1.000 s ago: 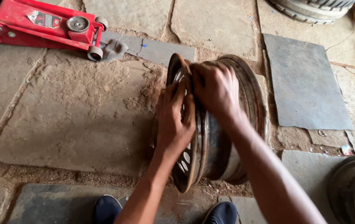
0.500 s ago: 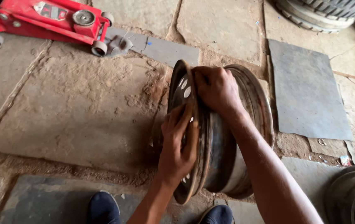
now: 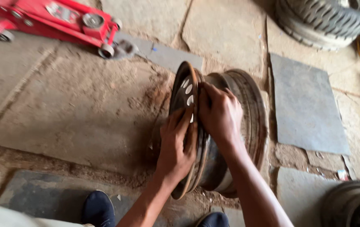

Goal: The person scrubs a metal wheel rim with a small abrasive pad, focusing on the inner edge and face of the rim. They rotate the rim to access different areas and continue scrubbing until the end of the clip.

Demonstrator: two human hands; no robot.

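Note:
A rusty steel wheel rim (image 3: 247, 113) stands upright on its edge on the stone floor, its slotted face turned left. My left hand (image 3: 176, 145) lies flat against that face near the lower front edge, fingers pressed on the flange. My right hand (image 3: 220, 113) grips over the top of the rim barrel just behind the face, fingers curled around the edge by the oval slots. Both forearms reach in from the bottom of the view.
A red floor jack (image 3: 58, 21) lies at the top left. A tyre (image 3: 327, 19) is at the top right, another wheel (image 3: 354, 206) at the bottom right. A grey slab (image 3: 306, 105) lies right of the rim. My dark shoes (image 3: 98, 208) stand below it.
My left hand has slid down the rim's face. The rim sits slightly lower and more to the right in view as the camera shifted; my right hand keeps its grip on top.

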